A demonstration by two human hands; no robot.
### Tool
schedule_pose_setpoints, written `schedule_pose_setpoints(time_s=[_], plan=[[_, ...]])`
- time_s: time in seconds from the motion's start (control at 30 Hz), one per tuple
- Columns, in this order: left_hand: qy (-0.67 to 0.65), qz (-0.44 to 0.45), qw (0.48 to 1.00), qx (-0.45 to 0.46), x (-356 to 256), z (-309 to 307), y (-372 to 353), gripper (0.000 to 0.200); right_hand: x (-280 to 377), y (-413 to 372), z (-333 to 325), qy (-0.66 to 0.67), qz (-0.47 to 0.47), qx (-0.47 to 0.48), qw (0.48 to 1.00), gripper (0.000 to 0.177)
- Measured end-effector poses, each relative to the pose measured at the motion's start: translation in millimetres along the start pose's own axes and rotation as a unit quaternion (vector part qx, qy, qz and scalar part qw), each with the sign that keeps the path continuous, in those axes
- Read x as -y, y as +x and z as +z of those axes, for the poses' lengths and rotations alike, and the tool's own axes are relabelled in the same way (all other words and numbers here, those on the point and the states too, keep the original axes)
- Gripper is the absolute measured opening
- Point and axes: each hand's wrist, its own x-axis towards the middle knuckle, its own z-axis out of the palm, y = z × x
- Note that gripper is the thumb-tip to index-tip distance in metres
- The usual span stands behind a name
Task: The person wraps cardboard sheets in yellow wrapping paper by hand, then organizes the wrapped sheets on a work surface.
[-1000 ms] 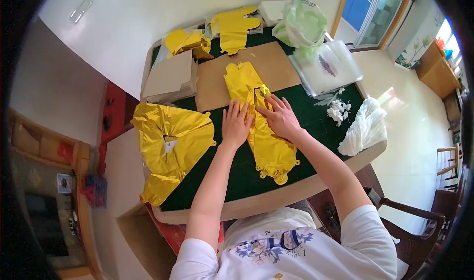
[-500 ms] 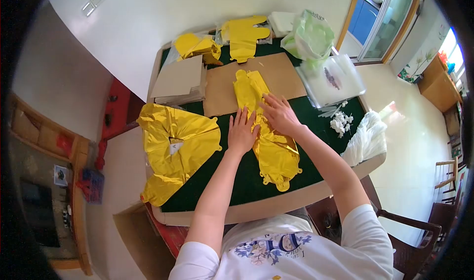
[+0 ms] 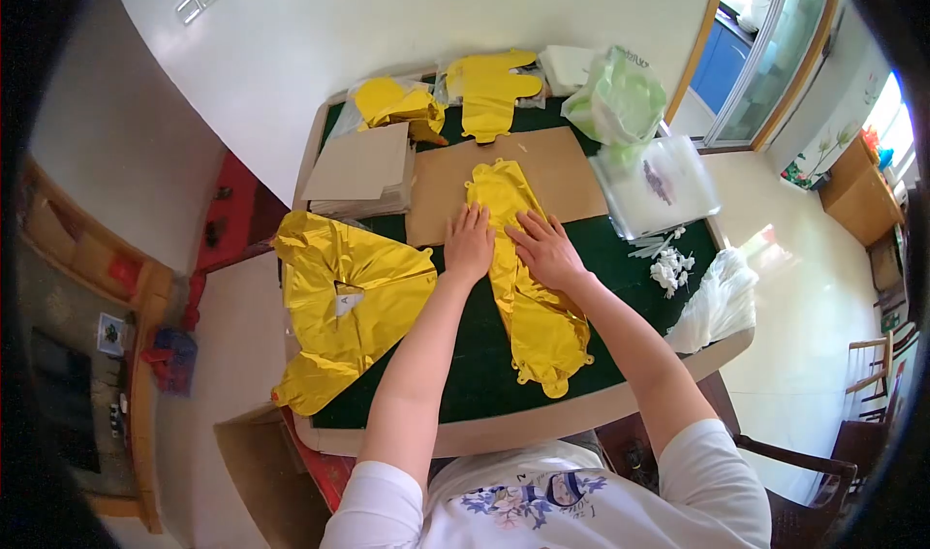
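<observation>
Glossy, crinkled gold foil balloon [image 3: 528, 278] lies on matt green felt tabletop [image 3: 475, 355].

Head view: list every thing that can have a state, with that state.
Long gold balloon, deflated, flat under both hands.
Left hand, open, flat on its edge.
Right hand, open, palm pressed on it.
Big gold balloon, deflated, creased, overhanging the table.
Green bag, bunched up.
White bag, crumpled.

Both arms stretched forward, left hand [image 3: 469, 244] and right hand [image 3: 544, 250] flat — palms down, fingers spread
</observation>
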Motion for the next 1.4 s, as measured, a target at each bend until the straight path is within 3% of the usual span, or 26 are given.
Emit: schedule_pose_setpoints(time_s=[0.33,0.57,0.93,1.4], plan=[[0.045,0.016,0.998,-0.027,-4.0,0.1,-30.7,0.057,2.5,-1.2,-2.4,0.019,0.021,0.003,1.0,0.039],[0.008,0.053,0.997,0.064,-6.0,-22.3,-79.6,0.073,0.6,-2.2,0.5,0.019,0.024,0.014,0.999,0.042],[0.02,0.089,0.983,0.163,-10.9,-49.0,-96.9,0.098,-1.2,-0.8,2.3,-0.001,0.021,0.03,0.999,0.044],[-0.032,0.125,0.982,0.136,-13.8,-51.5,-150.5,0.096,0.0,-0.4,1.4,0.01,0.022,0.009,1.0,0.041]])
